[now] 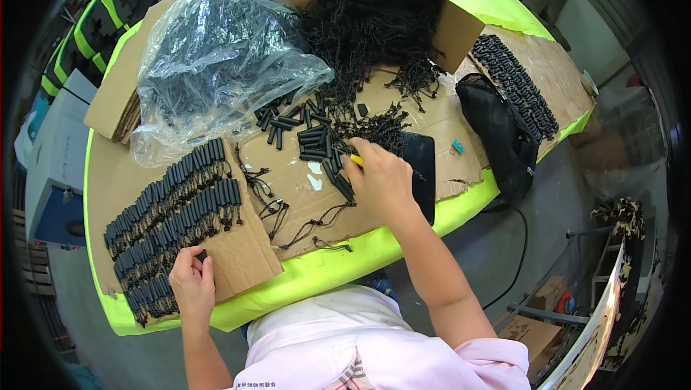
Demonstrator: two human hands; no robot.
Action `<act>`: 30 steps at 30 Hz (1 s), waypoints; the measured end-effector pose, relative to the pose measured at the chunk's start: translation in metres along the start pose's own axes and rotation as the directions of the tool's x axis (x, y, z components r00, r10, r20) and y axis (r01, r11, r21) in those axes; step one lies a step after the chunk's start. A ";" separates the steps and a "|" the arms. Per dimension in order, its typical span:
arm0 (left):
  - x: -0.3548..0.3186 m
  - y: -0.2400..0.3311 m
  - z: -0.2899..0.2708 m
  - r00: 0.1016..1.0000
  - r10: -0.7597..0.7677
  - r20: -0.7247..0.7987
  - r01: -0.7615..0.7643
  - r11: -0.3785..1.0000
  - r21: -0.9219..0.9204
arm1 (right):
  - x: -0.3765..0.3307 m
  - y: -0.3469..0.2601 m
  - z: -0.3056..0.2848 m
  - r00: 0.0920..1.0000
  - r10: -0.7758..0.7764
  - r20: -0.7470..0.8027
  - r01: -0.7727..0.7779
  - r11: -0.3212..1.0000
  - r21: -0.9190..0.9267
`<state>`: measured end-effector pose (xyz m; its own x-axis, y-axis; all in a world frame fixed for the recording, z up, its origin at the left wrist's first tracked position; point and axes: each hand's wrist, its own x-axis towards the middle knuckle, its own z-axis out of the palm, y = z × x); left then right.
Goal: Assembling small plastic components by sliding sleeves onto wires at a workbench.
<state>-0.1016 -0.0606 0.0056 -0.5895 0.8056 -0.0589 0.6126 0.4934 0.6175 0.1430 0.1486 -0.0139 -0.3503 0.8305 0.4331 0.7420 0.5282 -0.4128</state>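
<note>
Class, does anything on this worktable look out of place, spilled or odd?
Yes: the loose black tubes lie in a jumbled heap beside the clear plastic bag, unlike the neat rows of corded tubes at the left. Several black cords also lie strewn toward the table's front edge, which looks untidy.

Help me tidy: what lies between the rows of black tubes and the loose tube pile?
In the head view, knotted black cords lie on cardboard between the tube rows and the loose pile.
</note>
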 end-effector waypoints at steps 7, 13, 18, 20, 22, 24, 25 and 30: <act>0.009 0.036 0.021 0.929 0.325 -0.178 -0.313 0.945 0.093 | 0.014 0.007 0.017 0.984 0.026 0.175 0.011 0.978 -0.207; 0.044 0.107 0.078 0.854 0.521 -0.012 -0.514 0.839 -0.178 | 0.007 0.009 0.008 0.989 0.025 -0.143 0.004 0.980 0.201; 0.078 0.136 0.134 0.861 0.493 0.125 -0.487 0.870 -0.073 | -0.001 0.002 -0.028 0.884 0.439 0.162 -0.216 0.075 0.974; 0.081 0.137 0.141 0.875 0.449 0.180 -0.457 0.890 0.003 | -0.007 0.001 -0.033 0.865 0.458 0.206 -0.253 0.044 0.966; 0.084 0.134 0.144 0.859 0.478 0.184 -0.484 0.875 -0.011 | -0.017 -0.001 -0.037 0.862 0.412 0.295 -0.342 0.043 0.939; 0.082 0.132 0.144 0.854 0.482 0.194 -0.493 0.870 0.007 | -0.031 -0.002 -0.036 0.873 0.325 0.364 -0.416 0.103 0.904; 0.080 0.130 0.144 0.851 0.485 0.200 -0.499 0.867 0.022 | -0.036 -0.005 -0.035 0.882 0.288 0.373 -0.422 0.130 0.897; 0.051 0.139 0.104 0.879 0.275 0.388 -0.056 0.870 -0.489 | -0.063 -0.020 -0.031 0.932 0.187 0.310 -0.350 0.247 0.904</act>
<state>0.0087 0.0835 0.0068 -0.1453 0.9717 -0.1864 0.3086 0.2235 0.9246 0.1683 0.0798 -0.0080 -0.3651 0.9276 0.0787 -0.2107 0.0000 -0.9776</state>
